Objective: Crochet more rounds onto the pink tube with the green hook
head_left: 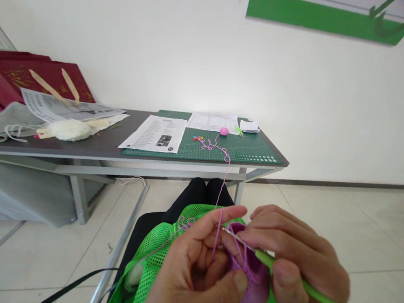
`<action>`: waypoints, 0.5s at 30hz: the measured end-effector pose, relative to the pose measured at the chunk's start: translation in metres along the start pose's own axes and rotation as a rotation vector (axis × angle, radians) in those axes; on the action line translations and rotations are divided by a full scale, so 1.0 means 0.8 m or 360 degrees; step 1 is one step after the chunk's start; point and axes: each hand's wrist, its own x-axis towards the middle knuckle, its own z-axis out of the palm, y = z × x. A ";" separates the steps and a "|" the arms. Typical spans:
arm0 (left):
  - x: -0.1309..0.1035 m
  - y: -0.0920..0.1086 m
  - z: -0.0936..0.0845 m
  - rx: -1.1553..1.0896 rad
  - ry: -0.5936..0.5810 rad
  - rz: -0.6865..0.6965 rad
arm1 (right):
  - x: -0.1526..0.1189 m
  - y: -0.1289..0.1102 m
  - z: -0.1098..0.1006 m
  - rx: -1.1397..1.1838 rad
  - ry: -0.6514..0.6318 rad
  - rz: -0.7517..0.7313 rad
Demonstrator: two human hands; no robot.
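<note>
My left hand (pixel 199 267) pinches a purple-pink crochet piece (pixel 255 288) between thumb and fingers. A strand of pink yarn (pixel 222 187) runs over its raised index finger and back to the table. In my right hand (pixel 295 251) is a crochet hook (pixel 265 258) with a green handle and a metal tip. The tip points left, close to my left index finger, and loops of yarn lie around its shaft above the piece. My right fingertips hide part of the hook. The pink yarn ball (pixel 224 131) sits on the table.
A green cutting mat (pixel 201 144) lies on the dark table (pixel 140 116) with a printed sheet (pixel 155 134), coloured stitch markers (pixel 198 138) and green snips (pixel 240 131). White yarn (pixel 69 130) and a dark red bag (pixel 34 75) are at left. Green mesh (pixel 153 252) covers my lap.
</note>
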 end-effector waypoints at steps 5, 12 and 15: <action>0.005 -0.001 0.008 0.0043 0.0111 0.0095 | -0.005 0.003 0.009 0.0160 0.0310 -0.0045; 0.007 0.021 0.015 -0.0305 0.0243 -0.0007 | -0.019 0.006 0.020 -0.0032 0.0518 -0.0047; 0.005 0.019 0.012 -0.0195 0.0225 -0.0086 | -0.026 0.011 0.019 -0.0168 0.0521 -0.0098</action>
